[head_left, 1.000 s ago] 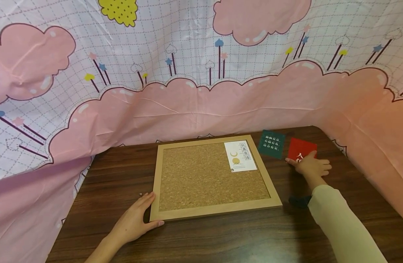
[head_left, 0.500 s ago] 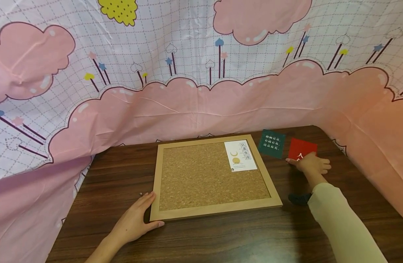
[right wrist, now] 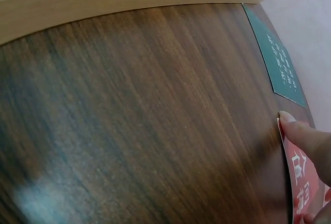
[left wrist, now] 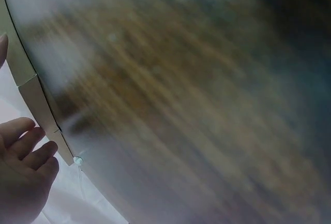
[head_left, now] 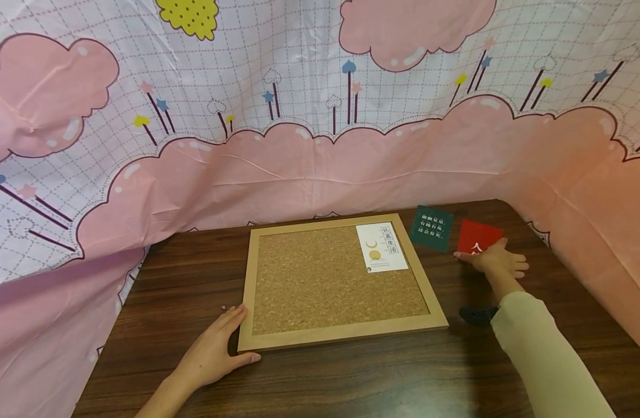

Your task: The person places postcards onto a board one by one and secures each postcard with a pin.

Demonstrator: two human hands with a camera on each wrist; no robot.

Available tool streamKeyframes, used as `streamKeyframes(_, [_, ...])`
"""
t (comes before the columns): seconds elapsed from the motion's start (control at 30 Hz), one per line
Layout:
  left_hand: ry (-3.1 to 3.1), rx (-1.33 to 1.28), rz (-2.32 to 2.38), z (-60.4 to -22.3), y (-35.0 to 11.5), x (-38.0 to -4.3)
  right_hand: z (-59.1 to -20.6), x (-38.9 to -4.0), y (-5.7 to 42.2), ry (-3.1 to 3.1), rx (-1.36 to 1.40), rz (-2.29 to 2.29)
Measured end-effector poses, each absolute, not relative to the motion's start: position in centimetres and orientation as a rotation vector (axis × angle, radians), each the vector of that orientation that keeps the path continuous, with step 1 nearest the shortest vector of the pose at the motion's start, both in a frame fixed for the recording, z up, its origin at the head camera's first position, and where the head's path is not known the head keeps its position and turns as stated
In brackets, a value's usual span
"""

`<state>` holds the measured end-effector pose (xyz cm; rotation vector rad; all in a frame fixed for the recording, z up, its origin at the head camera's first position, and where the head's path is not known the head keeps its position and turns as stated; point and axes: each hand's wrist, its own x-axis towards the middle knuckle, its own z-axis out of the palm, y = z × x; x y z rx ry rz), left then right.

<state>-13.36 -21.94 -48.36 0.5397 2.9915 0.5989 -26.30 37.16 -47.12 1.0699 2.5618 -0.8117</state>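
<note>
A cork board [head_left: 330, 284] with a pale wooden frame lies flat on the table. A white card [head_left: 382, 248] with a yellow drawing sits at its upper right. My left hand [head_left: 212, 351] rests on the board's lower left corner, thumb along the front edge and fingers at the side. Over the lower part of a red card [head_left: 476, 235] my right hand [head_left: 496, 266] spreads; in the right wrist view the thumb [right wrist: 295, 125] touches the card's edge. The card's lower part is hidden. A dark green card [head_left: 431, 229] lies between the red card and the board.
A dark object [head_left: 476, 316] lies partly hidden beside my right sleeve [head_left: 539, 348]. A tiny pin-like thing [head_left: 223, 308] is left of my left hand. Pink patterned cloth [head_left: 309, 180] closes off the table's back and sides. Most of the left wrist view is blurred.
</note>
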Motion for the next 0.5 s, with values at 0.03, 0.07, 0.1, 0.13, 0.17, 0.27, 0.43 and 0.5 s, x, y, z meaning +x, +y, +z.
streamKeyframes(0.03, [2.992, 0.541, 0.598, -48.36, -21.96, -13.36, -47.10, -26.31, 37.16, 2.561, 1.069, -0.820])
streamKeyframes(0.07, [2.992, 0.544, 0.600, -48.36, -21.98, -13.36, -47.11, -26.34, 37.20, 2.561, 1.070, -0.825])
streamKeyframes(0.1, [2.991, 0.546, 0.600, -48.36, -21.99, -13.36, -47.10, -26.34, 37.19, 2.563, 1.070, -0.829])
streamKeyframes(0.13, [2.990, 0.545, 0.601, -48.35, -22.00, -13.35, -47.13, -26.37, 37.20, 2.565, 1.073, -0.833])
streamKeyframes(0.17, [2.988, 0.548, 0.601, -48.35, -22.01, -13.35, -47.10, -26.32, 37.16, 2.569, 1.075, -0.838])
streamKeyframes(0.27, [2.981, 0.545, 0.602, -48.35, -22.02, -13.34, -47.12, -26.23, 37.20, 2.584, 1.076, -0.849])
streamKeyframes(0.43, [2.973, 0.542, 0.602, -48.28, -22.02, -13.36, -47.23, -26.08, 37.36, 2.617, 1.057, -0.854])
streamKeyframes(0.5, [2.975, 0.544, 0.603, -48.23, -22.03, -13.37, -47.34, -26.12, 37.43, 2.641, 1.041, -0.841])
